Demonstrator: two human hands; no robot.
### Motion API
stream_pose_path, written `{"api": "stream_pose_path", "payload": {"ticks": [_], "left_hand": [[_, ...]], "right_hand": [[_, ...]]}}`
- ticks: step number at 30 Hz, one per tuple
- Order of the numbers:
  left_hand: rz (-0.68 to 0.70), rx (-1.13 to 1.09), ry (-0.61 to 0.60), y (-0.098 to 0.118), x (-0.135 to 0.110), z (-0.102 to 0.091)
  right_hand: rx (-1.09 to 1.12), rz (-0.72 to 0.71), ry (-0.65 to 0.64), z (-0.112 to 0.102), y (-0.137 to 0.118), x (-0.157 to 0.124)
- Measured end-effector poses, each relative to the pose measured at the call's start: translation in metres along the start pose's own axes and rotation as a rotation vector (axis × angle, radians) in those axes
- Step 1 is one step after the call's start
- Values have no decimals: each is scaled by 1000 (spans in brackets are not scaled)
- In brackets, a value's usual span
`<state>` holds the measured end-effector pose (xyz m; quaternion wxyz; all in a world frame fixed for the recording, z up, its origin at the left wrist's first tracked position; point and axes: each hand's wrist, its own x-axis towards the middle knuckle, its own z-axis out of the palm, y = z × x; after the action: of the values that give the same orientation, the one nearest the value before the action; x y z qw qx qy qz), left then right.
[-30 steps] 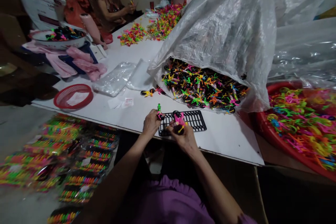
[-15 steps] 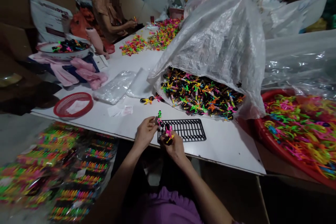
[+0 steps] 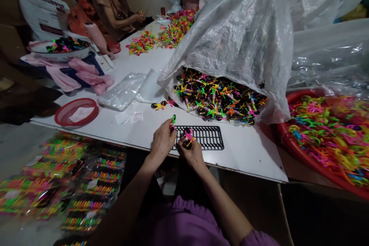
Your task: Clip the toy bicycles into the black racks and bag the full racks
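Note:
At the left end of a black slotted plastic rack (image 3: 211, 138), my left hand (image 3: 162, 140) is closed with its fingertips on a small green and pink toy bicycle (image 3: 173, 122). The lower part of this toy is hidden by the fingers. My right hand (image 3: 193, 153), beside it over the rack's near edge, grips a pink and yellow toy bicycle (image 3: 188, 138) with black wheels. Whether it holds more than one toy I cannot tell. Beyond the rack, a heap of similar toy bicycles (image 3: 216, 96) spills from a large clear plastic bag (image 3: 236, 27).
A red tub (image 3: 284, 134) of colourful plastic parts stands at right. To the left are a red basket (image 3: 96, 113), plastic sleeves (image 3: 122, 90) and a loose yellow bicycle (image 3: 158, 105). Packed toys (image 3: 95, 188) lie below the table. Another person (image 3: 111, 7) sits across, handling small parts.
My left hand has closed in on the green and pink toy bicycle at the rack's left end. The right hand still grips its toy, now turned slightly. The camera view has shifted a little.

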<state>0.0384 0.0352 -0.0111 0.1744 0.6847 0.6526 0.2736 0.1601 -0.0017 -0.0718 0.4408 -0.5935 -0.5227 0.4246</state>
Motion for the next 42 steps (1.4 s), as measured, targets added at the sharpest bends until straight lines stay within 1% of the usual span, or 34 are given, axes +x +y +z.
{"api": "stream_pose_path", "payload": {"ticks": [2,4,7,9,10,13,16,19,23,25,27,29,32,35,36,38,42], "left_hand": [[7,-21,-31,-1,-1,-2],[23,-38,-47,0,-1,-4],[28,-60,-51,0,0,-5],[-2,-122,-67,-2,0,-5],[-23,-174,-78,-4,0,-5],[-76,-343,-95,-10,1,-2],[-72,-402,-105,-13,1,-1],[-23,-338,-111,-12,1,-4],[25,-174,-111,-8,-1,-9],[64,-121,-103,-6,-4,-10],[97,-94,-100,-6,-5,-10],[99,-108,-131,-8,-6,-12],[59,-222,-211,-14,-5,-17],[-67,-398,-264,-15,-3,-22],[-109,-417,-270,-13,-3,-22],[-134,-333,-248,-6,-3,-20],[-66,2,-159,12,-3,-12]], "right_hand": [[-20,-13,-15,2,-1,1],[-52,-59,-33,5,-3,0],[-221,-175,-58,8,-8,-5],[-332,-230,-70,7,-11,-7],[-351,-246,-73,7,-12,-7],[-305,-263,-95,6,-14,-6],[-331,-246,-88,8,-17,-4],[-441,-259,-112,8,-19,-6],[-564,-337,-192,4,-17,-12],[-621,-355,-210,2,-18,-12],[-693,-352,-232,1,-22,-9],[-768,-345,-273,1,-28,-5],[-849,-325,-317,3,-37,-2],[-887,-327,-320,4,-40,-3],[-887,-337,-322,5,-39,-3],[-871,-360,-336,5,-35,-2],[-816,-399,-421,2,-29,7]]}}
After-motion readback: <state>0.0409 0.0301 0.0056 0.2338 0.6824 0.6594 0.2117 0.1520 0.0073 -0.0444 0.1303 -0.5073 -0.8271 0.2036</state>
